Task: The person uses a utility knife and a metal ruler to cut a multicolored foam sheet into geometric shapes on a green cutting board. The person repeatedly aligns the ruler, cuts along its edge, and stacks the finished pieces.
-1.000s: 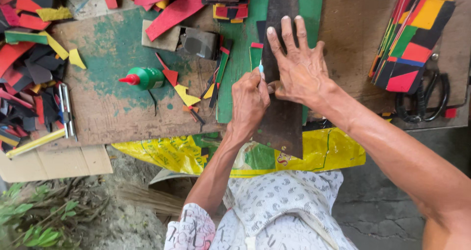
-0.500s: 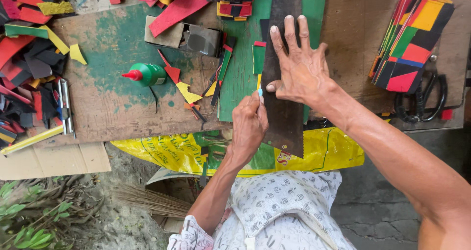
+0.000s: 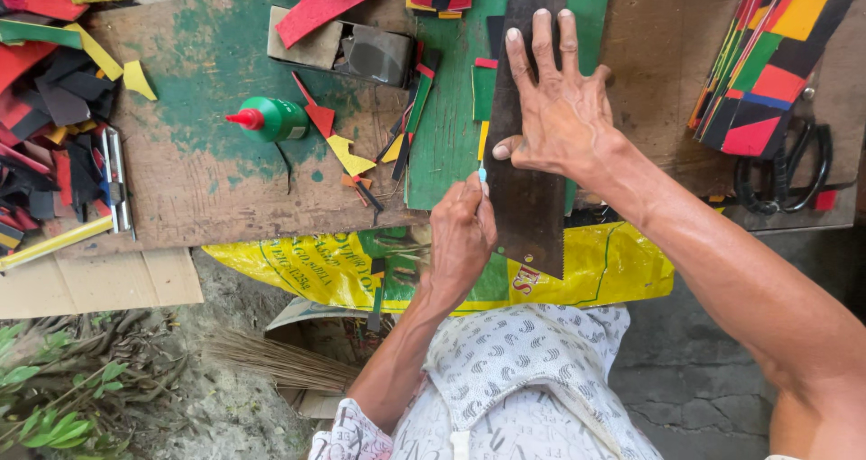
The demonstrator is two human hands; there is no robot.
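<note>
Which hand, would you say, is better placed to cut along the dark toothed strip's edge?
The left hand: its grip holds the blue-tipped cutter at the edge of the dark toothed metal strip; the right hand lies flat on it.

You get soft, even daylight, with faint shadows under the right hand [image 3: 561,117]; focus is sharp, and edges bend slightly.

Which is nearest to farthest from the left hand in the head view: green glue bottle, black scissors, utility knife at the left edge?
From the left hand:
1. Green glue bottle, up and to its left on the wooden board.
2. Black scissors, far right, beyond the right hand.
3. Utility knife, at the far left by the scrap pile.
</note>
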